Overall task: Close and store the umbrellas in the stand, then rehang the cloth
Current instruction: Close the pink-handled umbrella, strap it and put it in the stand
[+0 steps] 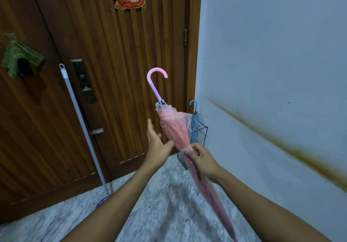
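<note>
A folded pink umbrella (pixel 173 127) with a pink hooked handle points up toward the door, its tip low near the bottom edge. My right hand (pixel 200 158) grips its bunched canopy about midway. Just left of the canopy, my left hand (pixel 156 140) is held with straight fingers, apart from the plastic or barely touching it. A blue umbrella (pixel 194 117) stands closed in the black wire stand (pixel 203 132) in the corner behind the pink one. A green cloth (pixel 17 59) hangs on the door at the far left.
A brown wooden door (pixel 112 54) with a lock plate (pixel 83 80) fills the left. A mop pole (pixel 82 127) leans against it. The white wall (pixel 272 72) on the right bears a brown streak. The floor (pixel 165 204) is grey marble.
</note>
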